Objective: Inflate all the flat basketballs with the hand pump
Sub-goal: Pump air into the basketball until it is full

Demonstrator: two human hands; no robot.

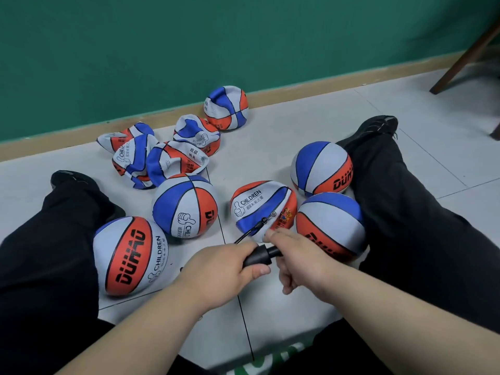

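Head view: a person sits on the floor (297, 131) with legs spread and the basketballs between them.

Hands: the left hand (224, 269) is closed round the barrel of the hand pump (259, 257). The right hand (295, 255) is closed round the handle end, which the fingers hide.

Task item: the connected ball (257, 204) lies on the floor directly ahead of the hands. It is creased and only partly filled. A thin black hose (249, 234) rises from the left-hand side of the pump to a fitting on the near face of this ball.

Governing relation: the long axis of the pump runs crosswise, left to right, with the handle end slightly farther from the body. A stroke therefore runs across the front of the ball, not toward it. The right hand is the nearer one, with its thumb at the near edge of the ball; contact cannot be confirmed.

Other stock: four round balls sit close by, namely the near-left ball (130, 255), the centre ball (185, 205), the far-right ball (322, 167) and the near-right ball (330, 226). A heap of collapsed balls (162, 155) lies farther off toward the wall, and a dented ball (226, 108) lies beyond it.

Assessment: pumping of the connected ball is under way, and several balls remain to be inflated.
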